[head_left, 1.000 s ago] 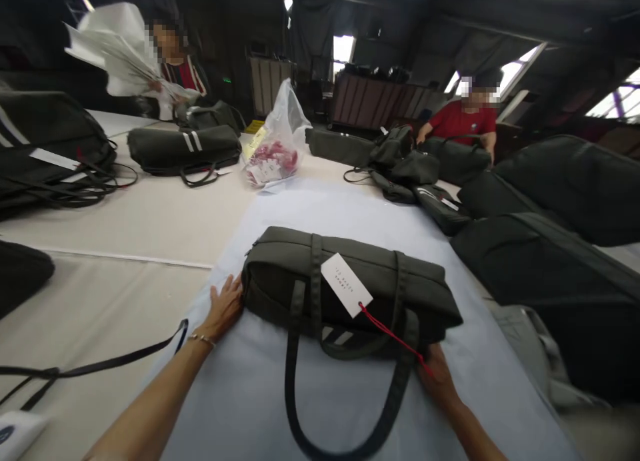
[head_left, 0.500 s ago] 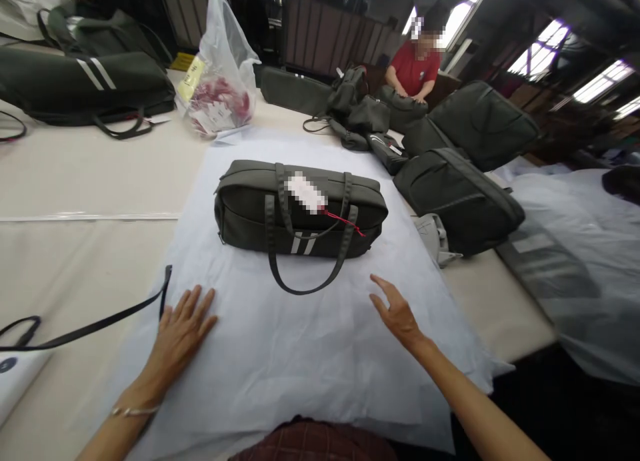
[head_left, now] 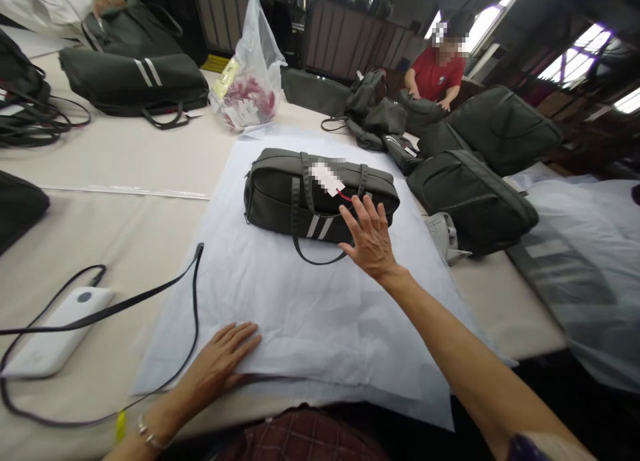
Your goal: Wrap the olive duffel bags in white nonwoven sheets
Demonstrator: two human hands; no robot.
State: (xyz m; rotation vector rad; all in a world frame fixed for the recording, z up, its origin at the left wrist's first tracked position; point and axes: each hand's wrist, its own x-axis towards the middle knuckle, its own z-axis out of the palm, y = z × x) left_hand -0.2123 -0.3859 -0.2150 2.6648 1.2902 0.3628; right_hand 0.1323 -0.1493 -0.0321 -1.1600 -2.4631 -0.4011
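Alas, tag [head_left: 327,178] on bag [head_left: 271,198] unreadable; right fingers [head_left: 371,213] spread, empty, nearby; left fingers [head_left: 244,332] flat, empty, on sheet [head_left: 320,314].

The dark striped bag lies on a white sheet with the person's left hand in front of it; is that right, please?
Not quite: the head view shows the right hand in front of the dark striped bag, which does lie on the white sheet.

Head camera: single view, worn on the person's head, facing forward and down across the cream-coloured counter [head_left: 125,161].
Bottom edge, closest: dark red checked cloth [head_left: 310,438], then the bare left hand [head_left: 223,354].
Mid-frame: dark olive fabric bag with two white stripes [head_left: 280,198], seen from above, beside the bare right hand [head_left: 373,241].
Top, farthest: person in a red shirt [head_left: 434,78], small.
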